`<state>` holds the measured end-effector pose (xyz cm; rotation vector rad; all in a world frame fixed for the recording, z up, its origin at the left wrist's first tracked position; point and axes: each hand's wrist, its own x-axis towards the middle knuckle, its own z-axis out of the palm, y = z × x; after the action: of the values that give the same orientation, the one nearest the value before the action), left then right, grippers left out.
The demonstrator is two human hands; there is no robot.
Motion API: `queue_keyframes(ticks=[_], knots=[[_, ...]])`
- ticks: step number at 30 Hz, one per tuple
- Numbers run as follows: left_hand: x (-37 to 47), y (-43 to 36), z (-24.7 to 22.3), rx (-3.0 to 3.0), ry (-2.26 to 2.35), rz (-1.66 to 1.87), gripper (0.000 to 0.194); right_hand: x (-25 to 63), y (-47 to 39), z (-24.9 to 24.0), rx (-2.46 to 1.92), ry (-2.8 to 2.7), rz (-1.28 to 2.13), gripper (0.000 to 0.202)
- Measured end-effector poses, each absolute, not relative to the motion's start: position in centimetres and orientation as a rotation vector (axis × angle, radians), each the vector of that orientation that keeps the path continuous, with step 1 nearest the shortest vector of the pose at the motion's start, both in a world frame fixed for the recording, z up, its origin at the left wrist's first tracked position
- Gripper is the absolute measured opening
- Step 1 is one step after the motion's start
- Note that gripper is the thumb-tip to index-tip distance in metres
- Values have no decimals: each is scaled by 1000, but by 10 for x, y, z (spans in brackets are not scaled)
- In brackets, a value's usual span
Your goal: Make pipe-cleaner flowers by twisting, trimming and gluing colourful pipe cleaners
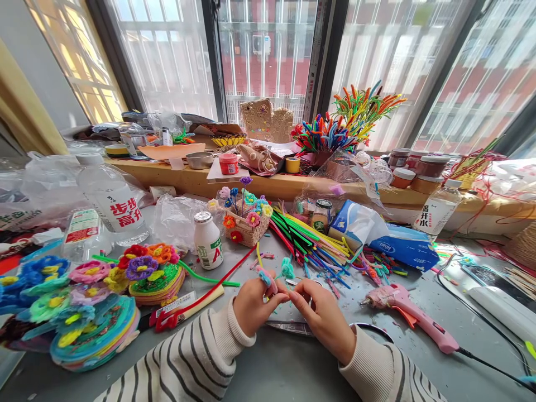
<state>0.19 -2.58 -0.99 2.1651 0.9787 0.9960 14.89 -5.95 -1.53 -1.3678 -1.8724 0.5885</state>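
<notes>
Above the grey table my left hand (257, 304) is closed around a small pink and blue fuzzy piece (267, 279), which pokes out over its fingers with a yellow stem. My right hand (320, 312) is pinched, its fingertips nearly meeting those of my left hand; whatever lies between them is too small to make out. Just beyond the fingertips is a teal fuzzy piece (287, 268). Scissors (293, 328) lie partly hidden below my hands.
A pink glue gun (412, 315) with a cord lies at right. Pipe cleaners (310, 240) and a flower basket (245, 226) stand behind. Fuzzy flowers (142, 268) and a white bottle (208, 240) are at left, a blue tissue pack (402, 245) at back right.
</notes>
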Motion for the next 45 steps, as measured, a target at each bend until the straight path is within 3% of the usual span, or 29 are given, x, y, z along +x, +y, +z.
queue_keyframes(ticks=[8, 13, 29, 45], knots=[[3, -27, -9, 1976, 861, 945, 9, 149, -59, -14, -1249, -1858, 660, 28], [3, -29, -7, 2151, 925, 978, 17, 150, -58, -16, -1275, -1773, 718, 28], [3, -31, -13, 2445, 1060, 1014, 14, 149, -60, -15, -1268, -1918, 631, 27], [2, -31, -14, 2073, 889, 911, 6, 151, -59, -18, -1221, -1983, 650, 28]])
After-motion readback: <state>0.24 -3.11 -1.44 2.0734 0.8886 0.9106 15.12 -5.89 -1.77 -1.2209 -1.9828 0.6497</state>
